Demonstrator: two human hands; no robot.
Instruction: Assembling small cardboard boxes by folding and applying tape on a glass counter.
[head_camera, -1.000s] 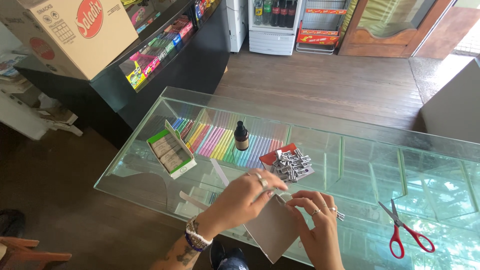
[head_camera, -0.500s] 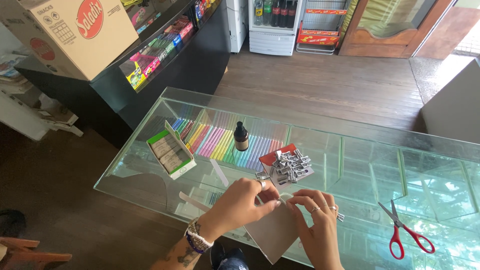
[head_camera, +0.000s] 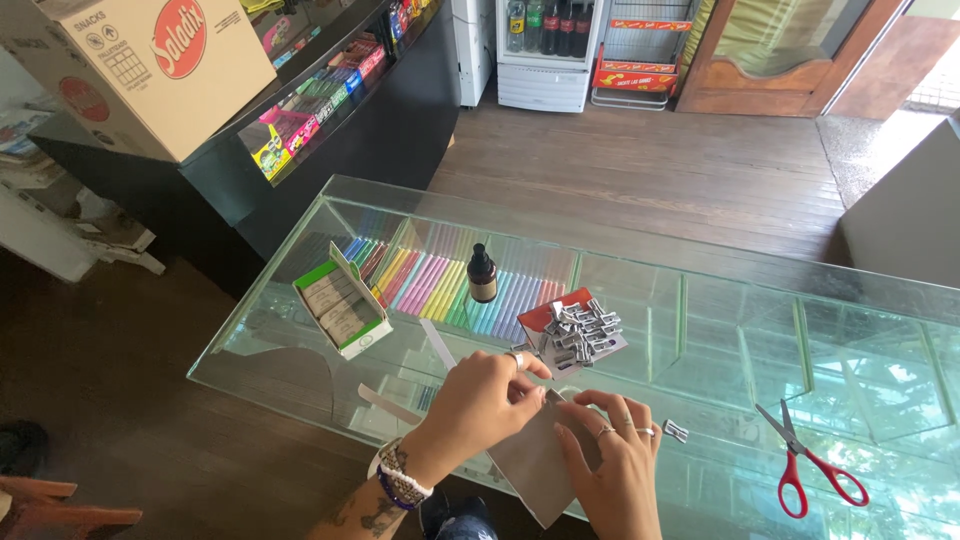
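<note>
Both hands meet over a grey sheet of card (head_camera: 535, 462) at the near edge of the glass counter (head_camera: 700, 330). My left hand (head_camera: 485, 400) pinches the sheet's top edge with fingers curled, a ring on one finger and bracelets at the wrist. My right hand (head_camera: 610, 455) lies on the sheet's right side, fingertips pressing it, rings on two fingers. Just beyond the hands is a pile of small grey clips (head_camera: 582, 332) lying on a red card (head_camera: 548, 310). One loose clip (head_camera: 676, 431) sits right of my right hand.
A small dark dropper bottle (head_camera: 482, 274) stands on the glass above rows of coloured sticks inside the case. An open green-and-white box (head_camera: 340, 305) sits at the left. Red-handled scissors (head_camera: 810, 470) lie at the right. A white paper strip (head_camera: 438, 344) lies near my left hand.
Both hands have drawn closer together at the sheet's top edge; the left hand has curled its fingers onto it. The other things have stayed in place.
</note>
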